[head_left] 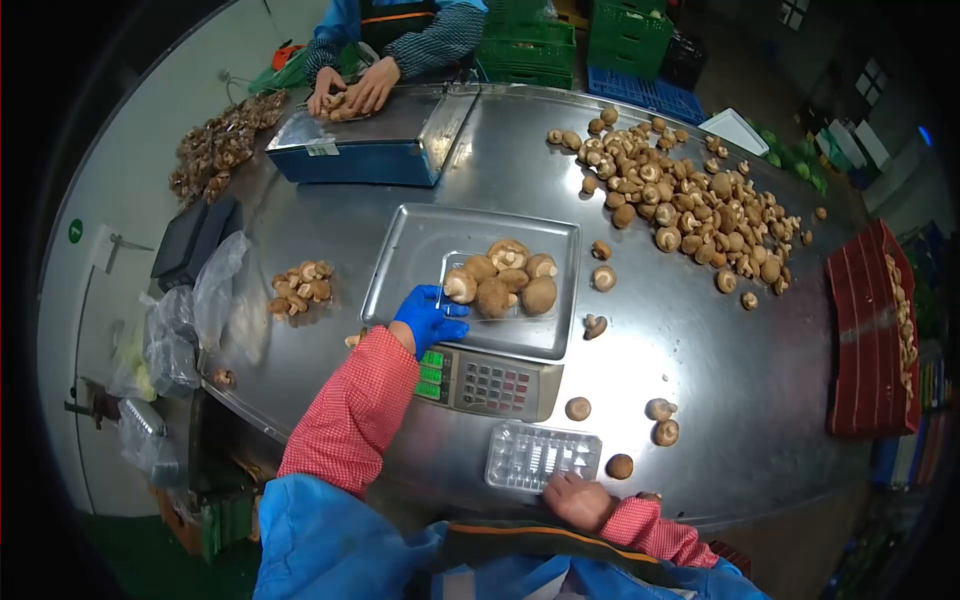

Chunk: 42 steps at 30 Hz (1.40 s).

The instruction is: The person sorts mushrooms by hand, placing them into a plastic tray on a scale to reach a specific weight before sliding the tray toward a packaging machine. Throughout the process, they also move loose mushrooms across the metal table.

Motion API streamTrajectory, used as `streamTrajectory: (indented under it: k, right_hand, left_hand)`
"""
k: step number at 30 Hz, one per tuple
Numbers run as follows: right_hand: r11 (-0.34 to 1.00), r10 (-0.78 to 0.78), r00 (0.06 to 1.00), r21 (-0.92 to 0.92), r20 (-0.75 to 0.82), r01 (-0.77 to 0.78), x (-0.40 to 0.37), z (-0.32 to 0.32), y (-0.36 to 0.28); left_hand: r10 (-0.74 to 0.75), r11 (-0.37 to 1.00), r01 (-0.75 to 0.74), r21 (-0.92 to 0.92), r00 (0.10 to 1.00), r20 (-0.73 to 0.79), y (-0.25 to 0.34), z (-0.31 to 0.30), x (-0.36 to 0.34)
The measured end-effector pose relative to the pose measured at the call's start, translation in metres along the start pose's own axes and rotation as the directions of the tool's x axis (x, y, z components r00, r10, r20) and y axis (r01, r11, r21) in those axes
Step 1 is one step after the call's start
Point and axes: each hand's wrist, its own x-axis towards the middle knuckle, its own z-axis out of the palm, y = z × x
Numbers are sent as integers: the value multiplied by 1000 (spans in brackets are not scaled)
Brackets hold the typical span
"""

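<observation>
My left hand [430, 318], in a blue glove, grips the near left edge of a clear plastic tray [447, 268] of shiitake mushrooms [507, 254]. That tray rests on the metal pan [400, 250] of a digital scale [500, 386]. My bare right hand [578, 500] is closed at the lower right corner of a second clear plastic tray [520, 452], which has no mushrooms in it. Its fingertips overlap the rim, and the thumb is partly hidden. Single shiitakes [619, 466] lie beside this hand.
A big heap of shiitakes [700, 205] covers the far right of the steel table [750, 380]. A red crate [868, 330] stands right. Across the table, a co-worker's hands [360, 92] handle a mushroom pack on a blue-sided machine [355, 165]. Packed mushrooms [225, 145] pile up left.
</observation>
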Motion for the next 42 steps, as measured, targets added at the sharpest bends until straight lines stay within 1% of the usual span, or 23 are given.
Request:
streamTrajectory:
  k: [3,6,7,13,14,15,16,19,22,23,26,27,28,29,32,33,34,36,37,38,39,40,42]
  right_hand:
    - [998,-26,998,-54,50,29,1,7,-2]
    - [999,-27,995,-39,100,31,-1,13,-1]
    - [999,-34,993,-25,117,37,-2,14,-1]
    - [998,-24,975,65,221,10,-1,7,2]
    - [996,-25,973,83,228,6,-2,9,3]
    - [995,-25,972,102,234,1,-3,12,5]
    - [993,-25,971,121,239,-4,-5,17,7]
    - [989,-72,969,143,235,39,-9,27,15]
    - [990,-69,973,135,220,40,-7,23,15]
    - [992,-66,973,122,222,39,-7,25,15]
    - [995,-54,980,91,194,37,-7,26,15]
    - [996,-52,982,84,179,37,-8,26,14]
    - [997,-47,985,75,167,35,-7,21,12]
    - [997,-43,987,68,152,32,-4,13,10]
    - [996,43,997,76,60,-48,-5,1,10]
    - [992,87,996,85,20,-89,-6,-4,12]
    - [980,192,981,54,-26,-191,-6,-19,13]
    - [918,393,911,8,-125,-396,-2,-60,17]
    - [900,419,833,42,-360,-435,-2,-66,22]
    - [882,424,702,84,-573,-464,-3,-73,28]
    - [883,404,674,72,-619,-464,-6,-84,34]
    - [900,365,708,35,-604,-434,-7,-90,38]
    - [917,313,763,-29,-566,-397,-10,-93,41]
  left_hand:
    - [45,989,-49,-137,999,-30,3,-2,-3]
    - [106,990,-105,-89,994,12,19,-15,12]
    - [211,970,-201,-136,976,61,22,-23,21]
    - [397,867,-426,-257,904,-159,104,-65,108]
    - [576,816,-553,170,804,-148,114,-78,125]
    - [721,595,-578,559,691,-53,122,-96,146]
    - [803,249,-493,834,587,107,133,-98,150]
    - [827,145,-363,920,556,89,162,-98,157]
    - [749,-63,-106,992,653,117,188,-106,178]
    - [699,-64,-27,998,712,65,194,-101,176]
    - [645,107,-18,994,762,-56,196,-105,192]
    - [544,719,-259,645,787,-291,195,-108,209]
    - [318,927,-369,-61,864,-390,192,-114,240]
    - [94,618,-292,-730,949,-300,192,-108,241]
    - [99,767,-306,-564,925,-368,158,-64,184]
    - [185,768,-106,-631,981,61,136,-73,187]
    - [251,789,108,-605,842,477,112,-82,191]
    - [117,971,-36,-238,934,339,86,-17,109]
    - [-4,999,18,-41,942,335,73,8,74]
    - [-120,985,74,158,944,306,60,29,45]
    - [-254,951,139,277,861,440,46,46,20]
    - [-395,897,181,403,739,546,32,64,-1]
    - [-540,840,423,339,602,588,8,109,-37]
